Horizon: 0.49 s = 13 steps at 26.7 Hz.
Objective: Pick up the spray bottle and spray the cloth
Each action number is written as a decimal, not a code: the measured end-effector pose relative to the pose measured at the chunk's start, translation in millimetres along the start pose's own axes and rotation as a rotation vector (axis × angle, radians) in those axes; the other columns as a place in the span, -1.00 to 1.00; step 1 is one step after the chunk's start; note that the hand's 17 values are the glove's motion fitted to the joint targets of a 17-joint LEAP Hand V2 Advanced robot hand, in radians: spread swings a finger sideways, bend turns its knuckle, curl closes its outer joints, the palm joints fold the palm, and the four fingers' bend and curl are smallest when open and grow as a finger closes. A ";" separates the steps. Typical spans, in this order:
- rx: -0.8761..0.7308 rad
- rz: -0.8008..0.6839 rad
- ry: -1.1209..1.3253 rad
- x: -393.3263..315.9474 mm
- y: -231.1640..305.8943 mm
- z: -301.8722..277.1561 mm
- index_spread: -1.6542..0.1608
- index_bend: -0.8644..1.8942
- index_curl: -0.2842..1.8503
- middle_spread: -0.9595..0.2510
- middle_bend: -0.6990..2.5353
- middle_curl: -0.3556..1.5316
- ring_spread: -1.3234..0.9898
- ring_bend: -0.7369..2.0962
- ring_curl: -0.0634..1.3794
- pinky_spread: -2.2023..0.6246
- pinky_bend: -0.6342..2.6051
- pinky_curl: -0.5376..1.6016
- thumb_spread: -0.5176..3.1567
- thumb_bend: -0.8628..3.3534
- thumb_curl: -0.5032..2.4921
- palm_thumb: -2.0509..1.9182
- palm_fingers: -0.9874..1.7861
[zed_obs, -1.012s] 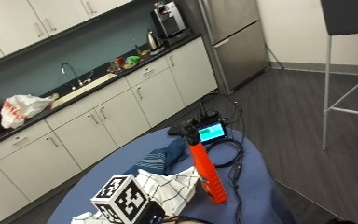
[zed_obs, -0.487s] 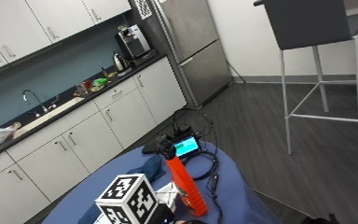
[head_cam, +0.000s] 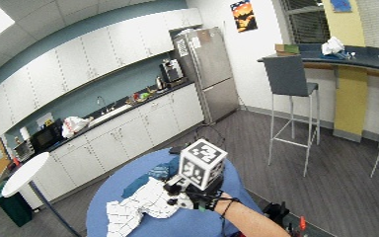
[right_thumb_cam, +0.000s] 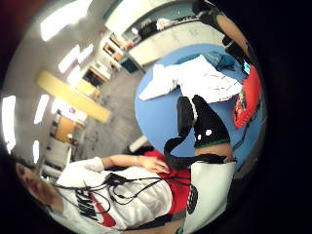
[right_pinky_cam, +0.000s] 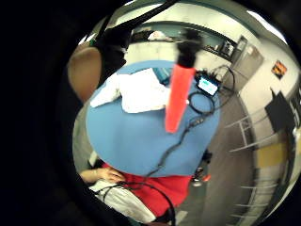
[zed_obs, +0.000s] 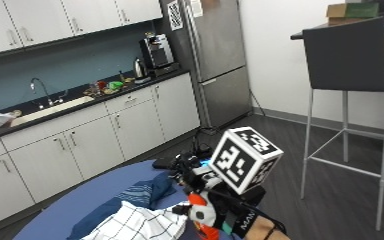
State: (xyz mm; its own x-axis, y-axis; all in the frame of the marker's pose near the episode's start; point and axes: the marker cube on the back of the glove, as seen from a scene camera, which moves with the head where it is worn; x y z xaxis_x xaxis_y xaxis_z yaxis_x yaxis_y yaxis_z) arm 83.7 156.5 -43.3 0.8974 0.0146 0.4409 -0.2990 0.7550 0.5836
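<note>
The orange spray bottle [right_pinky_cam: 178, 92] is grasped by the gloved right hand [zed_obs: 230, 216] and held above the round blue table [right_pinky_cam: 136, 146]. A white checked cloth [zed_obs: 141, 224] is spread on the table to its left, beside a blue cloth [zed_obs: 135, 197].

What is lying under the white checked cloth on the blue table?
A dark blue cloth pokes out from beneath the white checked cloth at its far edge, both on the blue table. How far the blue cloth runs underneath, and whether anything else lies there, is hidden.
</note>
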 end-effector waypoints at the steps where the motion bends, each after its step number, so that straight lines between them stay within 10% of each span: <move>1: 0.039 0.059 -0.051 12.8 3.3 -2.6 0.41 -0.25 -0.60 0.51 -0.28 -0.29 0.15 -0.14 -0.54 0.66 -0.25 -0.27 -0.07 -0.47 -0.47 0.36 0.14; 13: 0.214 0.426 -0.519 136.8 21.9 42.5 0.44 -0.28 -0.54 0.51 -0.33 -0.28 0.15 -0.18 -0.51 0.67 -0.28 -0.27 -0.08 -0.51 -0.45 0.37 0.18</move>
State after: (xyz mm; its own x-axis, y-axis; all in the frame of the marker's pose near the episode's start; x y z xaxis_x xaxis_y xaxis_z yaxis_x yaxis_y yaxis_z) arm 186.2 147.2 58.8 0.4331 -0.0747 0.8983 -0.6952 0.6066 0.3856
